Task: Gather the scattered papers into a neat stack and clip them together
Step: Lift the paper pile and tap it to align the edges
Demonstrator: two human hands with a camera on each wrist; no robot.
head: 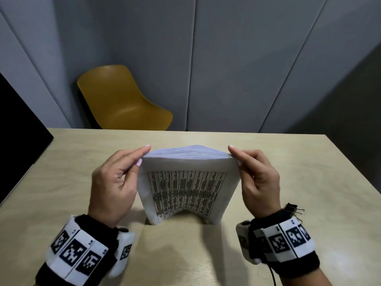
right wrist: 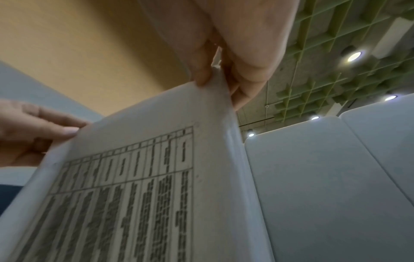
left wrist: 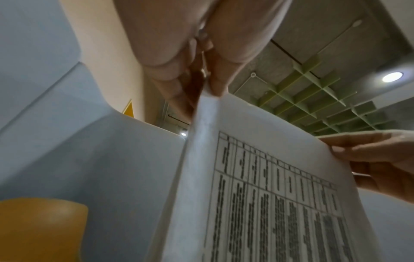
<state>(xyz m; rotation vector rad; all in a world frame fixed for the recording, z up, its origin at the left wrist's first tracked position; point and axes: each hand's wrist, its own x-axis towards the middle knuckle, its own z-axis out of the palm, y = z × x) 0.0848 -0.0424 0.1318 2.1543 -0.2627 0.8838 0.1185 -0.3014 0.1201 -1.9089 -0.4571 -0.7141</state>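
A stack of white papers [head: 188,193] with a printed table on the near sheet stands on its lower edge on the table [head: 61,182], bowed toward me. My left hand [head: 142,156] pinches its upper left corner and my right hand [head: 234,156] pinches the upper right corner. The left wrist view shows the paper stack [left wrist: 257,186] edge-on under my left hand [left wrist: 206,85], with the right hand [left wrist: 358,150] across. The right wrist view has the paper stack [right wrist: 145,177] under my right hand [right wrist: 215,78]. A black binder clip [head: 294,209] lies on the table just beyond my right wrist.
A yellow chair [head: 121,102] stands behind the table's far edge, in front of grey wall panels [head: 237,58]. A dark panel [head: 18,112] rises at the left. Wristbands with printed markers sit on both wrists.
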